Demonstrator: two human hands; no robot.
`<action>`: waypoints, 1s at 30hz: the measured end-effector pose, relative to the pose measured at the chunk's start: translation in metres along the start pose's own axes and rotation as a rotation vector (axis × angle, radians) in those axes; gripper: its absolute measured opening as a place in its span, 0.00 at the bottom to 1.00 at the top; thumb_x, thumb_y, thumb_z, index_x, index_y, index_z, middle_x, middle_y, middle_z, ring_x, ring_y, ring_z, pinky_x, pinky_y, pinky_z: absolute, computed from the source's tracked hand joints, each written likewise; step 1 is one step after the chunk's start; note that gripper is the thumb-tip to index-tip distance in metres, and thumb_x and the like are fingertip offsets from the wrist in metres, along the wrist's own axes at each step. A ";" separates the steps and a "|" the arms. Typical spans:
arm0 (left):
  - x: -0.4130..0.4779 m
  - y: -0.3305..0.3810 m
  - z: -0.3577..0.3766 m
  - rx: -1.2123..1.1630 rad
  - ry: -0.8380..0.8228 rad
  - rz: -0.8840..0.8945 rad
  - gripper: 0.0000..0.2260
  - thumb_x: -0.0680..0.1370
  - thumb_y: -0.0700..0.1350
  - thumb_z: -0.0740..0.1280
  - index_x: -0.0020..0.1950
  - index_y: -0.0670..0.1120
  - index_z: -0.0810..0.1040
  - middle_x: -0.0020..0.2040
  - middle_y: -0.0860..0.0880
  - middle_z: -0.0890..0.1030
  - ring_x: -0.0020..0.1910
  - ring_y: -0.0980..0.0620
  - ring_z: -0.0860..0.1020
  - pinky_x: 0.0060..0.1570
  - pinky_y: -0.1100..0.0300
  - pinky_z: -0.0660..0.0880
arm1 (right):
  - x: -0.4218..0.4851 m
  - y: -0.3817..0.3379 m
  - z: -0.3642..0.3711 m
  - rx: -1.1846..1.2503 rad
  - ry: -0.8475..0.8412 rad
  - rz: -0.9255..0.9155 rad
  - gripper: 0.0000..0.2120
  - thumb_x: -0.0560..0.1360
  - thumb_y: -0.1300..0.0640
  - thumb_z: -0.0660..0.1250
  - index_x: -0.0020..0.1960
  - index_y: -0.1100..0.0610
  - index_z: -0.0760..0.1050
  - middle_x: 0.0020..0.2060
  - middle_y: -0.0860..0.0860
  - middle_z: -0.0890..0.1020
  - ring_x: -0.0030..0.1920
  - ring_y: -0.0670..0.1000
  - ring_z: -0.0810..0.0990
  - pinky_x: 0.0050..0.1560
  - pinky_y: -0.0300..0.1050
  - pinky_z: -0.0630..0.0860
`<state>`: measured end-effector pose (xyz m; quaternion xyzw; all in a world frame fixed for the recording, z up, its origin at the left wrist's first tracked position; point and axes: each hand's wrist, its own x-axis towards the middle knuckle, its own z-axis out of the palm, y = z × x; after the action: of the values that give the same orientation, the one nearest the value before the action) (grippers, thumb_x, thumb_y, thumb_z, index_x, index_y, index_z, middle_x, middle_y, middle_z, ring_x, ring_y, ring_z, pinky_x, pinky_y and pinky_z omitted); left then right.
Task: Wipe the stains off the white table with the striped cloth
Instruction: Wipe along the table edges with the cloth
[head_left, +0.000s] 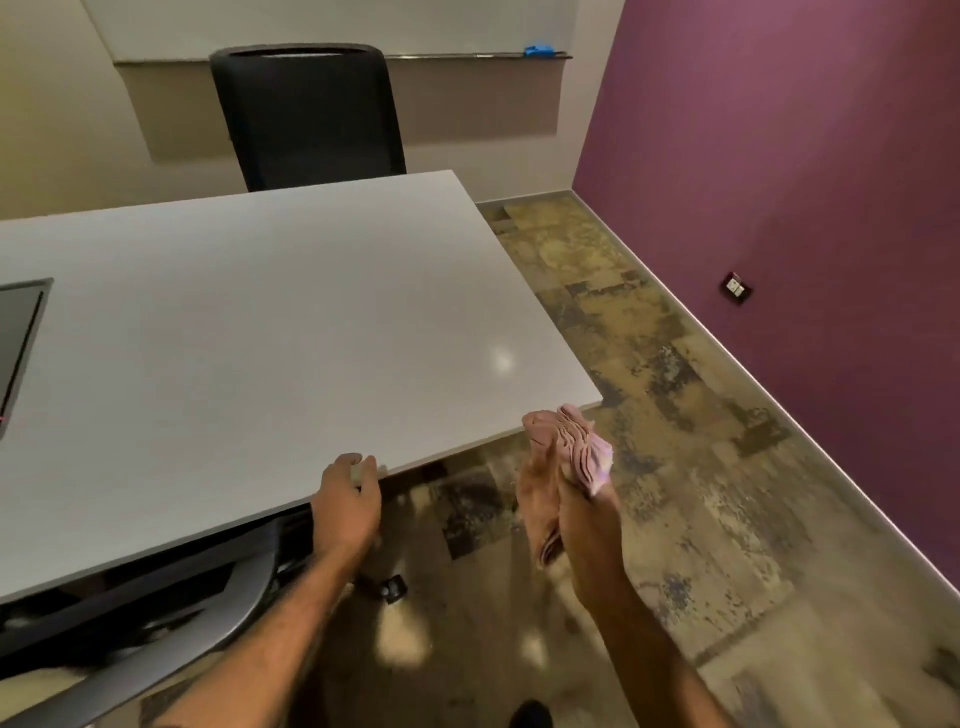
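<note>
The right hand (558, 499) has its grip closed round the bunched striped cloth (584, 449), held in the air just off the white table's (260, 322) near corner, not touching it. The left hand (345, 501) rests on the near edge with curled fingers – whether it holds anything I cannot tell. No stains are plainly visible – best to flatten the cloth and press evenly in overlapping strokes

Vantage: one wide-angle camera on my head, standing height, no second view to share with.
Facing: forward and down over the near right corner of the white table (270, 322).
Nearness: my forearms rise from the bottom edge; floor (675, 467) right, black chair (306, 114) far side.
</note>
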<state>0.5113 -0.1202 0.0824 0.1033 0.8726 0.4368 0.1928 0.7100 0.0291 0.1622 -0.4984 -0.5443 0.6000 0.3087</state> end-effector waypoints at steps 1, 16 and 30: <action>0.005 -0.003 0.001 0.016 0.006 0.013 0.18 0.86 0.54 0.60 0.70 0.44 0.75 0.70 0.41 0.78 0.66 0.40 0.77 0.68 0.41 0.75 | 0.006 0.007 -0.002 -0.032 0.022 0.000 0.13 0.84 0.59 0.65 0.67 0.53 0.77 0.53 0.51 0.85 0.54 0.52 0.85 0.60 0.51 0.82; 0.057 -0.087 0.025 0.161 0.266 0.351 0.16 0.86 0.54 0.59 0.66 0.45 0.77 0.74 0.41 0.75 0.79 0.40 0.65 0.77 0.38 0.62 | 0.095 0.086 0.011 0.107 0.052 -0.249 0.13 0.80 0.55 0.65 0.65 0.50 0.77 0.37 0.38 0.85 0.32 0.37 0.80 0.33 0.34 0.79; 0.136 -0.159 0.069 0.183 0.668 0.739 0.16 0.85 0.53 0.58 0.61 0.44 0.79 0.73 0.39 0.76 0.80 0.43 0.63 0.77 0.40 0.61 | 0.120 0.150 0.064 0.312 0.093 -0.600 0.19 0.81 0.54 0.68 0.70 0.59 0.76 0.60 0.56 0.84 0.53 0.46 0.83 0.52 0.35 0.80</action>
<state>0.4159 -0.1184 -0.1163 0.2764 0.8263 0.4069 -0.2744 0.6389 0.0836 -0.0191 -0.2894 -0.5536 0.5352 0.5686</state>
